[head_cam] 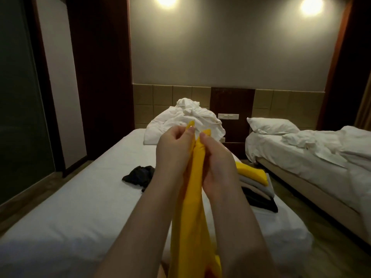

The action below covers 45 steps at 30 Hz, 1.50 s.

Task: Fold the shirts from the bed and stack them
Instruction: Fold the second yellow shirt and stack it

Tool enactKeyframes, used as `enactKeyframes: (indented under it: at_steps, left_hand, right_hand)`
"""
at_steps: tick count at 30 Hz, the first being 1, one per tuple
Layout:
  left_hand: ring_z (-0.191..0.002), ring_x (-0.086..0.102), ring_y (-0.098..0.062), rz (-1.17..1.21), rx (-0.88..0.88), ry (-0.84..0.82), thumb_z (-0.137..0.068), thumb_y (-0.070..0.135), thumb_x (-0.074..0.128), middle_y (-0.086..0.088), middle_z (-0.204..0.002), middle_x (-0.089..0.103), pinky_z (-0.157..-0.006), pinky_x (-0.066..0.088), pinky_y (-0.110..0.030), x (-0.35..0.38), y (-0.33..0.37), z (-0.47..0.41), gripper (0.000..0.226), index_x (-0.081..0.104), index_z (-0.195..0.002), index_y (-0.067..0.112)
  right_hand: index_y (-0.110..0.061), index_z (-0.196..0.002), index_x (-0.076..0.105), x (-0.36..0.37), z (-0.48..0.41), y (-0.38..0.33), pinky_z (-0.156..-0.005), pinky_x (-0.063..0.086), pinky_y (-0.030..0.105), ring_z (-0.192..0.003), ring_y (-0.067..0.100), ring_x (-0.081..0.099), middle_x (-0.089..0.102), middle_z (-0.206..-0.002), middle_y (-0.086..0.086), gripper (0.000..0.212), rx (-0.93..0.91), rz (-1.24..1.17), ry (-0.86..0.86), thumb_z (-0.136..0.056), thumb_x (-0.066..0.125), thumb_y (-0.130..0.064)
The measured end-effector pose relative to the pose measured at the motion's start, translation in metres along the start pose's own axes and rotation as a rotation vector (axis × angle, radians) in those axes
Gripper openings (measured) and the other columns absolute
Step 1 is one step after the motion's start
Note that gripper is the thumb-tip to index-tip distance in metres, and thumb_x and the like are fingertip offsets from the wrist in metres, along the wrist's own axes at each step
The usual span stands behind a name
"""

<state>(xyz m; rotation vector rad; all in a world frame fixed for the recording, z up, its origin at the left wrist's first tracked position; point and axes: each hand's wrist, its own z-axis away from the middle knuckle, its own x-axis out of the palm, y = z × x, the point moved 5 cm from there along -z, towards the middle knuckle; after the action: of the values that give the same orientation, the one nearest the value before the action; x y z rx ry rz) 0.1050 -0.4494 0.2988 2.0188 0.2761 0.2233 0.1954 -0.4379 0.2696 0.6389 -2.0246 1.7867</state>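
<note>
My left hand [173, 151] and right hand [217, 165] are raised close together, each pinching the top edge of a yellow shirt [190, 207] that hangs down between my forearms. Below it is the bed [80, 207]. A crumpled black garment [138, 175] lies to the left, and a stack of folded shirts [254, 182], yellow on top, sits on the right edge. A white duvet heap [180, 121] is bunched at the head, and a 2nd bed [321, 163] stands to the right.
</note>
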Motion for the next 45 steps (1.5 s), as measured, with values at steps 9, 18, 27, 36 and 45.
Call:
enactKeyframes:
  at_steps: [9, 18, 27, 36, 45]
  left_hand:
    - [-0.076, 0.063, -0.016, -0.120, 0.090, -0.011, -0.095, 0.029, 0.050, 0.004, -0.075, 0.064, -0.076, 0.056, -0.040, -0.006, -0.011, 0.014, 0.016, 0.058, -0.081, 0.026]
    - [-0.076, 0.061, -0.007, -0.144, 0.245, 0.035, -0.093, 0.034, 0.051, 0.011, -0.076, 0.063, -0.070, 0.052, -0.026, -0.005, -0.008, 0.019, 0.016, 0.062, -0.088, 0.022]
    - [-0.078, 0.052, 0.010, -0.287, 0.291, -0.070, -0.088, 0.044, 0.053, 0.031, -0.083, 0.050, -0.065, 0.037, -0.004, 0.004, -0.007, 0.018, 0.011, 0.049, -0.096, 0.039]
    - [-0.077, 0.055, 0.008, -0.151, 0.331, -0.032, -0.094, 0.030, 0.050, 0.017, -0.074, 0.061, -0.061, 0.042, -0.005, 0.001, -0.013, 0.015, 0.012, 0.059, -0.086, 0.032]
    - [-0.081, 0.058, 0.013, -0.004, 0.333, -0.301, -0.090, 0.036, 0.045, 0.036, -0.082, 0.061, -0.061, 0.046, -0.004, -0.003, -0.002, 0.005, 0.014, 0.058, -0.087, 0.041]
  right_hand:
    - [-0.006, -0.081, 0.069, -0.004, 0.007, 0.003, -0.073, 0.042, 0.042, -0.076, 0.029, 0.051, 0.058, -0.083, 0.018, 0.015, -0.190, 0.263, 0.007, -0.086, 0.063, -0.019]
    - [-0.007, -0.079, 0.068, -0.004, 0.012, -0.013, -0.079, 0.053, 0.050, -0.076, 0.029, 0.062, 0.066, -0.091, 0.028, 0.021, -0.251, 0.417, -0.013, -0.089, 0.061, -0.025]
    - [-0.022, -0.068, 0.070, -0.015, 0.009, -0.020, -0.076, 0.056, 0.035, -0.083, 0.020, 0.069, 0.072, -0.078, 0.005, 0.028, -0.289, 0.422, 0.035, -0.091, 0.055, -0.016]
    - [-0.024, -0.077, 0.063, -0.020, 0.009, -0.024, -0.073, 0.050, 0.031, -0.078, 0.010, 0.059, 0.063, -0.075, -0.008, 0.009, -0.518, 0.574, 0.134, -0.082, 0.068, -0.029]
    - [-0.038, -0.100, 0.058, 0.002, -0.010, -0.050, -0.082, 0.048, 0.015, -0.098, -0.007, 0.057, 0.062, -0.100, -0.023, 0.023, -0.549, 0.790, -0.494, -0.078, 0.056, -0.038]
